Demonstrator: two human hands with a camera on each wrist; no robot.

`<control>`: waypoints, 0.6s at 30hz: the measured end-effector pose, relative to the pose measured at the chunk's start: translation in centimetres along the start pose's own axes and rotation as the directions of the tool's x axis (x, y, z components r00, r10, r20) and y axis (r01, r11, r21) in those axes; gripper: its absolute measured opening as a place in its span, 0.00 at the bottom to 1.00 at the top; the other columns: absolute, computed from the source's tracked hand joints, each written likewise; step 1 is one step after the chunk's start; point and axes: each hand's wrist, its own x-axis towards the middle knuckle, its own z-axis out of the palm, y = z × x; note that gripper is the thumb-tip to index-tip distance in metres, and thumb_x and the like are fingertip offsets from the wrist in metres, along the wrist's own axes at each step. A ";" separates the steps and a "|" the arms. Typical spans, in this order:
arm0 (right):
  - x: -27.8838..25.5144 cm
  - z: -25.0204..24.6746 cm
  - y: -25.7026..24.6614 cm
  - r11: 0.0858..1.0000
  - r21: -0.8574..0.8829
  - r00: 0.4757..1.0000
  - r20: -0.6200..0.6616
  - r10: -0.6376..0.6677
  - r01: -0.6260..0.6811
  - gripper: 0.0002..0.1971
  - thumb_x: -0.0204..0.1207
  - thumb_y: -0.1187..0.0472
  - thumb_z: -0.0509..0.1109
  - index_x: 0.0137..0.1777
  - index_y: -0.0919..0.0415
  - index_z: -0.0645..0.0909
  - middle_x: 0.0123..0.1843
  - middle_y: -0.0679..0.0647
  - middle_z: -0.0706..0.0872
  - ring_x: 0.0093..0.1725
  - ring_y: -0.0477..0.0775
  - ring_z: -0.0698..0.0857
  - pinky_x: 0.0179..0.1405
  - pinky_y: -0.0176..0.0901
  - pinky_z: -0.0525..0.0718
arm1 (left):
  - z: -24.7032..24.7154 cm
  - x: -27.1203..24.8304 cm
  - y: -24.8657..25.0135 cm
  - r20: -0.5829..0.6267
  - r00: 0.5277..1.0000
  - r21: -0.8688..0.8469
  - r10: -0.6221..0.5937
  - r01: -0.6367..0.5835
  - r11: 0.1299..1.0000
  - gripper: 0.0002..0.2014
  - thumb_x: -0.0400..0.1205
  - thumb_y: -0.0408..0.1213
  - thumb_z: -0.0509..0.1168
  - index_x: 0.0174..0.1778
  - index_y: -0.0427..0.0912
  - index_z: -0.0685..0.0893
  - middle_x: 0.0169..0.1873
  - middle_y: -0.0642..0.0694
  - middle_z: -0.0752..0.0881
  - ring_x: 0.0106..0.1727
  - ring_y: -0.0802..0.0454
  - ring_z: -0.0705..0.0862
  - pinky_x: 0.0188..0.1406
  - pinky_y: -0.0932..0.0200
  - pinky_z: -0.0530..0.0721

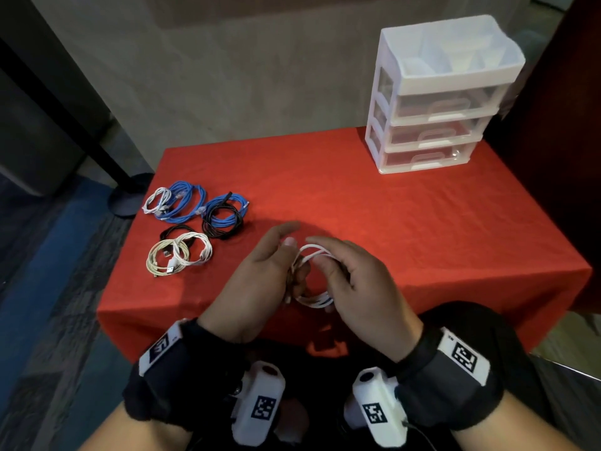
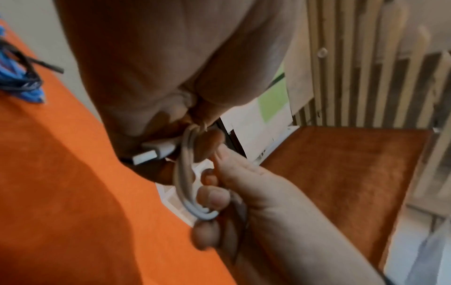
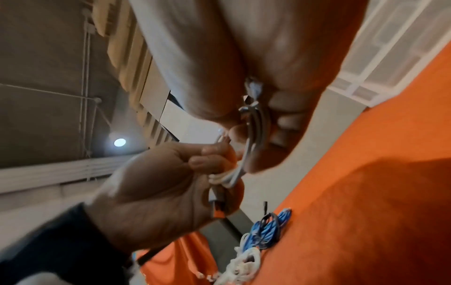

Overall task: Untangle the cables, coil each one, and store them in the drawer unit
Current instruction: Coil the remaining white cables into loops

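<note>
A white cable [image 1: 312,275] is wound into a small coil and held above the red tablecloth [image 1: 422,222] by both hands. My left hand [image 1: 260,271] pinches one side of the coil, with the white USB plug [image 2: 151,152] lying against its palm. My right hand [image 1: 351,281] curls its fingers through the loops [image 2: 187,185] on the other side. The same coil [image 3: 241,165] hangs between both hands in the right wrist view. The white drawer unit [image 1: 435,102] stands at the table's far right, all three clear drawers closed.
Several coiled cables lie at the table's left: a blue one with a small white one [image 1: 175,203], a blue and black pair [image 1: 224,216], and cream and white ones [image 1: 179,253]. The table's front edge is just under my wrists.
</note>
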 end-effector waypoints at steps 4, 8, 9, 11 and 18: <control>0.0 0.1 -0.4 0.996 0.072 0.998 0.049 0.042 -0.046 0.10 0.90 0.58 0.63 0.55 0.57 0.87 0.40 0.44 0.89 0.40 0.41 0.86 0.40 0.42 0.80 | 0.1 -0.6 -0.5 -0.062 0.987 0.129 0.151 -0.142 0.982 0.19 0.92 0.34 0.53 0.76 0.58 0.75 0.26 0.46 0.80 0.28 0.46 0.76 0.29 0.55 0.78; 0.0 0.0 -2.0 0.881 0.407 0.970 0.117 0.213 -0.243 0.13 0.92 0.62 0.58 0.51 0.63 0.84 0.22 0.39 0.75 0.20 0.38 0.72 0.24 0.27 0.69 | 0.4 -0.7 -0.6 -0.158 0.956 0.094 0.246 -0.233 0.968 0.23 0.92 0.29 0.49 0.79 0.55 0.70 0.27 0.35 0.81 0.21 0.46 0.79 0.19 0.58 0.79; 0.0 0.2 -1.9 0.886 0.403 0.974 0.087 0.211 -0.228 0.12 0.92 0.61 0.59 0.58 0.57 0.85 0.22 0.38 0.72 0.21 0.39 0.69 0.25 0.29 0.68 | 0.3 -0.5 -0.7 -0.194 0.950 0.065 0.244 -0.236 0.970 0.23 0.92 0.29 0.48 0.80 0.53 0.69 0.27 0.32 0.80 0.20 0.47 0.80 0.19 0.59 0.79; 0.1 0.6 -1.8 0.931 0.328 0.987 0.019 0.159 -0.156 0.14 0.91 0.61 0.60 0.68 0.50 0.85 0.22 0.34 0.75 0.22 0.40 0.69 0.28 0.28 0.67 | 0.0 -0.2 -0.8 -0.237 0.938 0.066 0.253 -0.244 0.967 0.21 0.93 0.31 0.48 0.81 0.53 0.67 0.28 0.31 0.81 0.19 0.47 0.81 0.18 0.61 0.79; 0.2 1.6 -0.7 0.987 0.144 0.994 -0.071 0.085 -0.075 0.10 0.91 0.57 0.60 0.49 0.55 0.81 0.23 0.42 0.72 0.23 0.44 0.70 0.28 0.42 0.68 | -0.3 -0.7 -0.7 -0.293 0.881 0.148 0.371 -0.342 0.928 0.25 0.93 0.33 0.49 0.86 0.55 0.60 0.31 0.31 0.84 0.20 0.44 0.80 0.20 0.57 0.80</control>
